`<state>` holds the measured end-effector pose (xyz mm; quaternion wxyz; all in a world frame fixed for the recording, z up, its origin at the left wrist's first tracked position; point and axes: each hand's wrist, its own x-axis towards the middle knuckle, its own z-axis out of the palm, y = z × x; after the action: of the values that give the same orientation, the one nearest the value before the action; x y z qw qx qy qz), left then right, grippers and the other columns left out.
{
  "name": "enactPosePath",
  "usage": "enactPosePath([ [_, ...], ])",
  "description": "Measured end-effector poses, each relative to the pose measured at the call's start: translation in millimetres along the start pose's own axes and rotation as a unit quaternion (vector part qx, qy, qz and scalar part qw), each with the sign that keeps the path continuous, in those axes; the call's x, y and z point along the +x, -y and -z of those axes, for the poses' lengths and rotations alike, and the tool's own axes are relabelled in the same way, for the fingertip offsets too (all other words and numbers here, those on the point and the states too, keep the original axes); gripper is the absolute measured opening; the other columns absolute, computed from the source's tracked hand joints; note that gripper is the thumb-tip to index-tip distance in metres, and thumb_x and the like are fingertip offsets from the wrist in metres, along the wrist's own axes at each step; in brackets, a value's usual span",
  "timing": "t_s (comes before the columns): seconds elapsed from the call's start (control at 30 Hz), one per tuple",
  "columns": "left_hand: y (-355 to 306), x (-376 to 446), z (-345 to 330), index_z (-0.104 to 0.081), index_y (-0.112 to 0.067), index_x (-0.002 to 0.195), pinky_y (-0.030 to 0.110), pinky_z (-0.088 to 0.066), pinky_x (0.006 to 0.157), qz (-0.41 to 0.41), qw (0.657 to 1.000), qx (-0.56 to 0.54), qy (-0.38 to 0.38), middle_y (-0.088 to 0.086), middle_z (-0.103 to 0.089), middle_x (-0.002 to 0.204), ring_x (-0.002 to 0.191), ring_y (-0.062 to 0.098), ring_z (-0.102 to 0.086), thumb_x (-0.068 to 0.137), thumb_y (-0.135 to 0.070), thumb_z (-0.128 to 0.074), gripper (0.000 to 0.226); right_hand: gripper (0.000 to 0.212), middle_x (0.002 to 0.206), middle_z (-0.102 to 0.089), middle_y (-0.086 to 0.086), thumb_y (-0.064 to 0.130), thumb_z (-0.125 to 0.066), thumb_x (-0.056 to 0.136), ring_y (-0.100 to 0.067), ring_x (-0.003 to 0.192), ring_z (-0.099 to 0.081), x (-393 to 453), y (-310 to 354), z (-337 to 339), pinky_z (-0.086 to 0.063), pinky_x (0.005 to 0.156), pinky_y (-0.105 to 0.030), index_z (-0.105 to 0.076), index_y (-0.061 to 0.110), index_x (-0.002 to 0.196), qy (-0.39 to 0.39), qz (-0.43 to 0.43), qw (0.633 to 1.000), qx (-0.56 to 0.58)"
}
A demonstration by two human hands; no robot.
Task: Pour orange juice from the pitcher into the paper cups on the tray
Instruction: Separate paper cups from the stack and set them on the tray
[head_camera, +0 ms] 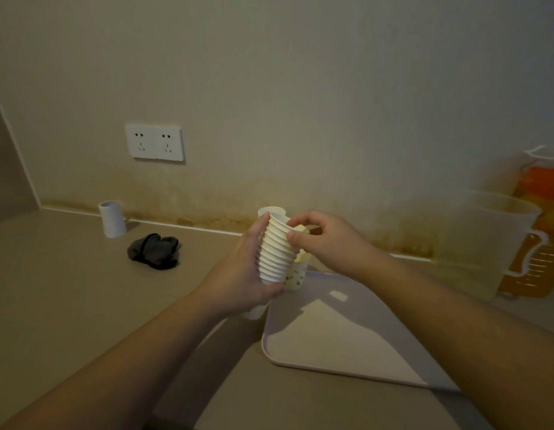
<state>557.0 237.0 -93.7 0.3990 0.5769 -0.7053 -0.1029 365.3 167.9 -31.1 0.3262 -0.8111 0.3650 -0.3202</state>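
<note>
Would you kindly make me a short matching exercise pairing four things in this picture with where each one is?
Things:
1. stack of paper cups
2. tray
3. dark cloth
4. pitcher

Places:
A. far right, near the wall
B. lying on the counter, left of the hands
C. gripped in the left hand
D. on the counter, below the right hand

Pairs: 1-C, 2-D, 3-B, 4-A

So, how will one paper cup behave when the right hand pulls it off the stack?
The stack of paper cups is tightly nested, so the top cup may stick and drag a second one along. The left hand grips the stack, which should help. The right hand pinches the rim; thin paper probably dents easily, and an empty cup likely tips easily.
</note>
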Motion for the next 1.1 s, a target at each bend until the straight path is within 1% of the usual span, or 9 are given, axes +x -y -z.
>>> enactPosePath([
  [0.07,-3,2,2,0.009,-0.061,0.150,0.044,-0.052,0.102,-0.005,1.000,0.021,0.009,-0.008,-0.039,0.156,0.132,0.014,-0.051,0.069,-0.044,-0.089,0.128,0.026,0.118,-0.065,0.002,0.051,-0.067,0.082,-0.014,0.104,-0.063,-1,-1,2,-0.055,0.093,-0.044,-0.066,0.039,0.105,0.003,-0.011,0.999,0.045],
  [0.17,-6,4,5,0.002,-0.049,0.156,0.035,-0.045,0.106,-0.020,0.998,0.051,0.007,-0.010,-0.032,0.156,0.135,0.009,-0.042,0.069,-0.042,-0.091,0.127,0.026,0.120,-0.062,0.001,0.038,-0.066,0.093,-0.016,0.106,-0.063,-3,-2,6,-0.056,0.095,-0.042,-0.063,0.032,0.118,0.022,-0.025,0.996,0.087],
  [0.27,-6,5,4,-0.004,-0.048,0.155,0.030,-0.042,0.101,-0.028,0.997,0.076,0.011,-0.008,-0.033,0.152,0.132,0.010,-0.041,0.069,-0.040,-0.092,0.123,0.028,0.118,-0.063,0.002,0.035,-0.063,0.096,-0.016,0.106,-0.063,-6,-5,7,-0.056,0.094,-0.039,-0.059,0.030,0.123,0.032,-0.029,0.995,0.092],
  [0.53,-4,8,2,-0.007,-0.048,0.156,0.028,-0.036,0.102,-0.036,0.994,0.098,0.025,-0.006,-0.032,0.155,0.136,0.012,-0.039,0.068,-0.038,-0.092,0.122,0.019,0.113,-0.062,0.000,0.029,-0.063,0.095,-0.021,0.106,-0.062,-4,-17,9,-0.056,0.093,-0.044,-0.057,0.028,0.113,-0.033,-0.046,0.985,0.164],
  [0.73,0,8,-5,-0.007,-0.049,0.155,0.031,-0.037,0.107,-0.033,0.993,0.112,0.016,-0.006,-0.031,0.157,0.139,0.014,-0.037,0.067,-0.037,-0.094,0.124,0.051,0.115,-0.062,0.004,0.037,-0.071,0.091,-0.013,0.105,-0.064,-2,-23,9,-0.055,0.093,-0.039,-0.048,0.027,0.136,-0.012,-0.059,0.986,0.156],
  [0.9,9,9,-6,-0.009,-0.054,0.152,0.036,-0.041,0.105,-0.024,0.996,0.081,-0.006,-0.005,-0.034,0.154,0.139,0.016,-0.039,0.071,-0.034,-0.091,0.118,0.047,0.119,-0.060,0.002,0.031,-0.073,0.089,-0.020,0.105,-0.067,10,-23,25,-0.056,0.094,-0.047,-0.050,0.029,0.129,-0.144,-0.064,0.954,0.254],
  [0.93,12,8,-7,-0.010,-0.048,0.155,0.035,-0.042,0.102,-0.012,0.996,0.080,-0.025,-0.004,-0.035,0.155,0.137,0.016,-0.042,0.071,-0.034,-0.092,0.118,0.048,0.122,-0.060,0.002,0.031,-0.073,0.089,-0.020,0.105,-0.066,11,-26,30,-0.057,0.094,-0.046,-0.048,0.030,0.130,-0.172,-0.063,0.952,0.246],
  [1.0,19,6,-8,-0.009,-0.036,0.159,0.034,-0.042,0.100,0.022,0.995,0.074,-0.068,-0.002,-0.037,0.156,0.133,0.014,-0.045,0.071,-0.035,-0.092,0.121,0.058,0.131,-0.056,0.004,0.032,-0.073,0.087,-0.019,0.109,-0.063,9,-35,33,-0.056,0.092,-0.042,-0.044,0.032,0.137,-0.189,-0.069,0.972,0.123],
  [1.1,27,1,-15,-0.004,-0.036,0.160,0.040,-0.041,0.109,0.070,0.990,0.023,-0.117,-0.002,-0.037,0.158,0.140,0.018,-0.040,0.071,-0.032,-0.093,0.126,0.072,0.142,-0.050,0.001,0.034,-0.077,0.081,-0.022,0.120,-0.056,0,-56,20,-0.053,0.097,-0.044,-0.041,0.034,0.143,-0.140,-0.102,0.984,-0.045],
])
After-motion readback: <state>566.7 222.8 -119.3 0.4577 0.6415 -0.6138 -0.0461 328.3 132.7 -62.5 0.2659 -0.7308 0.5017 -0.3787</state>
